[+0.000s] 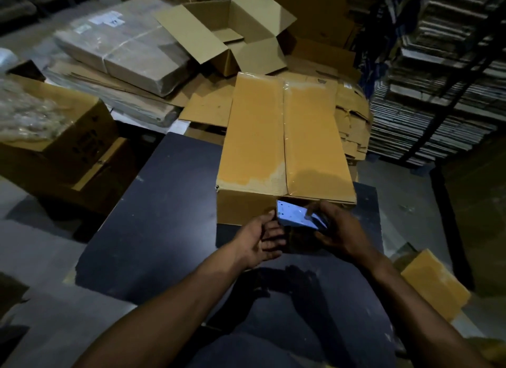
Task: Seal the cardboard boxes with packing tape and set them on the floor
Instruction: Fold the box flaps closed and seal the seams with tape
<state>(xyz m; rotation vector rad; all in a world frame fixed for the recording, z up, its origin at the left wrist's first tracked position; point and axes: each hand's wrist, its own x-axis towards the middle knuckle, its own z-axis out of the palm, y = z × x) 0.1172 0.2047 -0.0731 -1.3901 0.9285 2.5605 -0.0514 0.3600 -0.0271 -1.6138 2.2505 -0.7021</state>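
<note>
Right hand point(338, 230) gripping tape dispenser point(297, 217) against box point(284, 137), left hand point(264, 237) relaxed beside.

A warehouse: flattened cartons point(353, 126) piled beside stacked shelving point(438, 80).

A dark rectangular table top point(164, 217) occupies the centre and lower centre of the frame. A closed brown cardboard box point(284, 137), its top seam covered with clear tape, rests on the table's far right portion. The grey floor point(32, 258) shows at lower left and right. On the floor at the left edge stands a brown cardboard box with dark printing point(68, 154).
</note>
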